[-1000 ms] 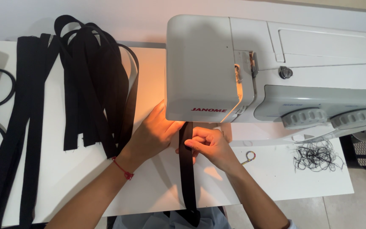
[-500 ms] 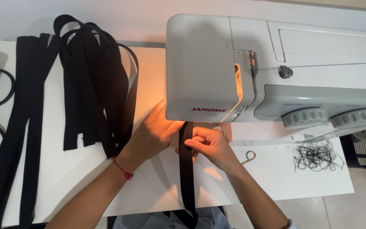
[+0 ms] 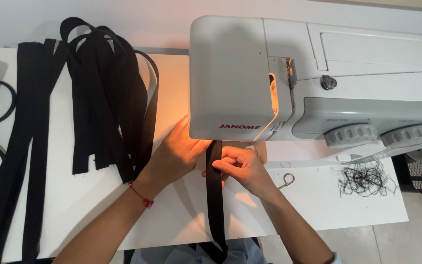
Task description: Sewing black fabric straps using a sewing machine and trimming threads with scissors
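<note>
Surface: white, smooth table top (image 3: 89,205) was seen from above, lit warm orange just beside the machine's lamp; a pale wall ran behind it.
Machine: a white plastic sewing machine (image 3: 279,83), boxy at its head, was stood across the table's right half, with two ribbed round dials (image 3: 350,134) on its front.
Strap: a long, flat, matte black woven strap (image 3: 215,200) was laid straight from under the machine's head toward the table's near edge and over it.
Left hand: the left hand (image 3: 177,154) was laid flat and mostly open on the table, fingers tucked under the machine's head, touching the strap's left edge; a thin red cord bracelet (image 3: 141,195) was worn at the wrist.
Right hand: the right hand (image 3: 240,166) was curled nearly closed, the strap pinched between thumb and fingers just below the machine's head.
Strap pile: more black straps (image 3: 106,98) were heaped in loops and loose ends at the left, well apart from the hands.
Threads: a tangle of fine black thread scraps (image 3: 367,178) was left near the right edge.
Small tool: a small metal piece with a coloured loop (image 3: 287,180) was lying just beside the right hand; its kind could not be told.
</note>
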